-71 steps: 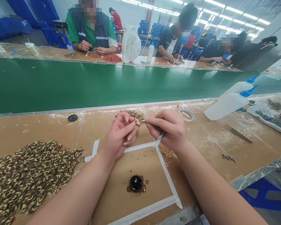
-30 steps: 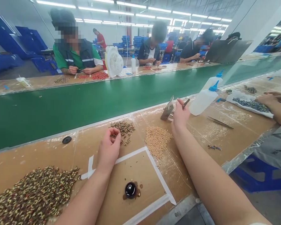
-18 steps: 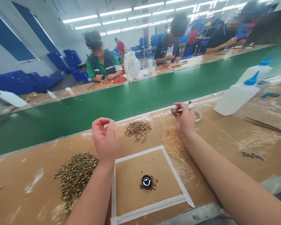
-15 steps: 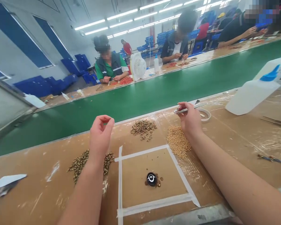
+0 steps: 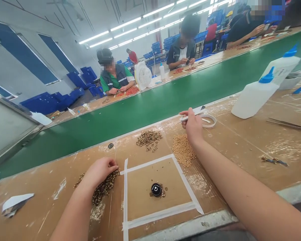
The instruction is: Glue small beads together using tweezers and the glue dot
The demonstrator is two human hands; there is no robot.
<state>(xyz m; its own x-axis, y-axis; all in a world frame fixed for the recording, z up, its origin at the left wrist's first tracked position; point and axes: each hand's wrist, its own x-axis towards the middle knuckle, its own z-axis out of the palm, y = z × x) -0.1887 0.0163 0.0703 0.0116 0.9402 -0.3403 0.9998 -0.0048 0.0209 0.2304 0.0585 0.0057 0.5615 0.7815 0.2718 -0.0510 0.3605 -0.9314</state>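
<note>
My left hand (image 5: 105, 169) is low over a pile of dark brown-and-gold small pieces (image 5: 104, 190), fingertips pinched together at its right edge. Whatever they pinch is too small to make out. My right hand (image 5: 194, 127) is closed around slim metal tweezers (image 5: 184, 118), held above the table beyond a pile of tan beads (image 5: 182, 150). Between the hands lies another heap of brown-and-gold pieces (image 5: 148, 139). A small black round cup (image 5: 156, 189) with shiny dark liquid sits inside a square of white tape (image 5: 163, 214), brown drops around it.
A small black disc (image 5: 110, 146) lies near the green conveyor belt (image 5: 140, 110). At right are a tape roll (image 5: 215, 121), white bottles with blue caps (image 5: 253, 100), more tweezers (image 5: 288, 124) and small scissors (image 5: 274, 161). Co-workers (image 5: 116, 78) sit across the belt beside a white fan (image 5: 142, 76).
My left hand has come down from above the table onto the dark pile. The black disc behind it now shows. My right hand still grips the tweezers; the view has shifted slightly.
</note>
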